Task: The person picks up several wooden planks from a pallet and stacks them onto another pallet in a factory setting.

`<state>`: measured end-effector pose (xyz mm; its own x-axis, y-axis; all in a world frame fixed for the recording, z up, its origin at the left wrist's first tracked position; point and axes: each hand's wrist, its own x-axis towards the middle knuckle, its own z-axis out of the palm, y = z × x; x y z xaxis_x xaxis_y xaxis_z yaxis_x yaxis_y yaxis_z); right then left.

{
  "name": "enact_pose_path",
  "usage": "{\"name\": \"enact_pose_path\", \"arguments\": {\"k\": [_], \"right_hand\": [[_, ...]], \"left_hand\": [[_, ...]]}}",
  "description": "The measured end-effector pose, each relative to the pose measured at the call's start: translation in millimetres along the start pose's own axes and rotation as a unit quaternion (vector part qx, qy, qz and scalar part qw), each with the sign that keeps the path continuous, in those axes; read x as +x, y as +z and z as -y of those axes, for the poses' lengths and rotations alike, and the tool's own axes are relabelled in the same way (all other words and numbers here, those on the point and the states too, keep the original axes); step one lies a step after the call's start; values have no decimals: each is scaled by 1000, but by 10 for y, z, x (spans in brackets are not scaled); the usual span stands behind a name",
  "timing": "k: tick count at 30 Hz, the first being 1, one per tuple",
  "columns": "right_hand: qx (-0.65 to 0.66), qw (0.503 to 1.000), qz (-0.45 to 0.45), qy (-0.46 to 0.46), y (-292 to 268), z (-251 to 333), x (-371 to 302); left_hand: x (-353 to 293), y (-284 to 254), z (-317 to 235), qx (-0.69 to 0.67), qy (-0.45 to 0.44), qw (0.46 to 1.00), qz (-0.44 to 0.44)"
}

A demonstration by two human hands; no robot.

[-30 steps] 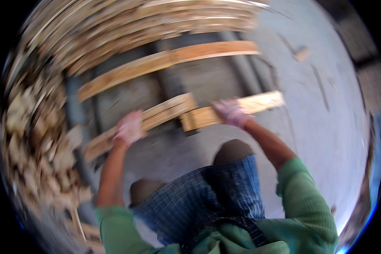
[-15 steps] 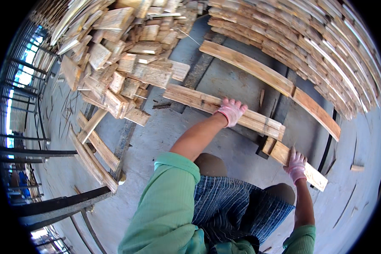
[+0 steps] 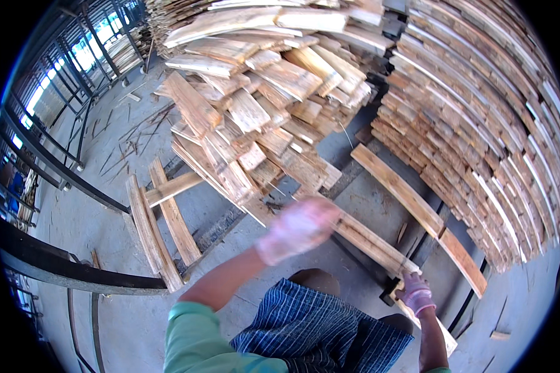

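Left hand: pale pink glove, blurred; whether its fingers are spread or closed cannot be told. It appears over the left end of the near boards; contact is unclear.
Right hand: gloved alike, fingers bent over the place where two pieces of wood meet; whether it grips cannot be told.
Near boards: running between the two hands, their right end at the right hand's fingertips.
Pale board: passing beneath the right hand, emerging on its near side.
Far board: beyond the near boards as seen from both hands, well apart from them.
Reddish board: end to end with the far board, ahead and right of the right hand.
Board heap: loosely jumbled, just ahead of the left hand.
Tall stack: layered wood, farther ahead of the right hand.
Crossed strips: left of the left hand, on the floor.
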<state>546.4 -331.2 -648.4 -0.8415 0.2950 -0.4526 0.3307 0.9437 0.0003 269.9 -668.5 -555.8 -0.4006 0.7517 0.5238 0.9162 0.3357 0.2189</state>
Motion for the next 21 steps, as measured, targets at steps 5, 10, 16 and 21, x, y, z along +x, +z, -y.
{"name": "enact_pose_path", "arguments": {"k": [5,10,16,21], "right_hand": [[44,972,-116,-199,-1115,1316,688],[1,865,-354,-356,-2720,2854,1265],[-214,820,-409,-338,-4179,4192,1916],[-247,869,-304,-304,-4437,4693,2245]], "left_hand": [[-654,-1276,1559,-194,-416,794,-398],[-297,-1815,2663,-580,-492,566,-318],[74,-1611,2815,-661,-447,521,-303],[119,-1605,3172,-610,-464,565,-304]]}}
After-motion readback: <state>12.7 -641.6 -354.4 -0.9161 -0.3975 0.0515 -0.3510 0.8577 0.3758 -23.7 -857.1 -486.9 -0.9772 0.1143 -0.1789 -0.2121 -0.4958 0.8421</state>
